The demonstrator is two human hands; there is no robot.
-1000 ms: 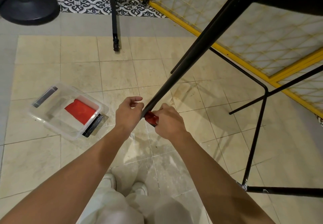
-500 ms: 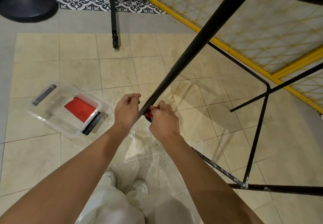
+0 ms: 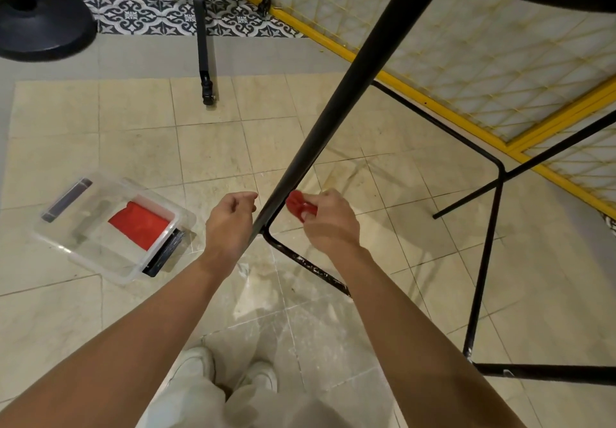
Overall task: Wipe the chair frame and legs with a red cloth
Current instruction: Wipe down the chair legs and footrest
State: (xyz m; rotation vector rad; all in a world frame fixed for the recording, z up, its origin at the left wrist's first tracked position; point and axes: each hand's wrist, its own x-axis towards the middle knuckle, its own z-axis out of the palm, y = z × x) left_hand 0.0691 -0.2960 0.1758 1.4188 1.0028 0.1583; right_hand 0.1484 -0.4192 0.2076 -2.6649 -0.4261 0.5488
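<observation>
Beside red cloth (image 3: 299, 205), chair leg (image 3: 336, 110) slants upper-right

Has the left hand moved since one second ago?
Yes. The left hand has come off the black chair leg, which it touched then. It now sits just to the leg's left, fingers loosely curled, holding nothing.

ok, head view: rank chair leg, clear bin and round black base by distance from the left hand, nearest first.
1. chair leg, just right of the left hand.
2. clear bin, on the floor to its left.
3. round black base, far upper left.
</observation>
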